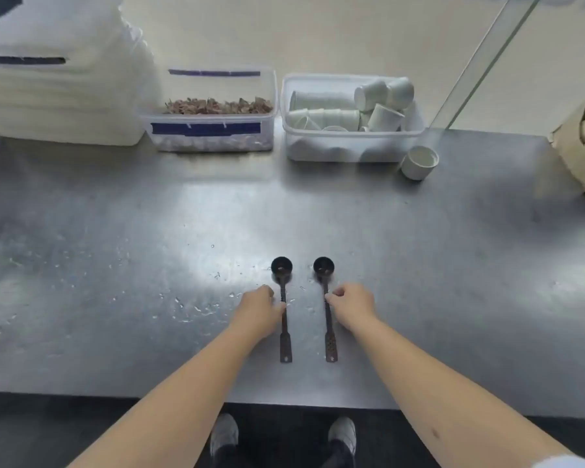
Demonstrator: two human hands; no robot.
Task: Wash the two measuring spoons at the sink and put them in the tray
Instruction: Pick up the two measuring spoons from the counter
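Note:
Two dark long-handled measuring spoons lie side by side on the steel counter (419, 265), bowls pointing away from me. My left hand (259, 310) has its fingers curled on the middle of the left spoon's (285, 346) handle. My right hand (352, 305) pinches the handle of the right spoon (330, 342) just below its bowl. Both spoons still rest flat on the counter. No sink or tray is in view.
Along the back stand a large white lidded container (58, 86), a clear box with brown bits (213, 113) and a clear box of white paper cups (348, 119). One loose cup (418, 162) stands beside it. A brown paper bag (581, 143) sits far right. Water drops dot the counter.

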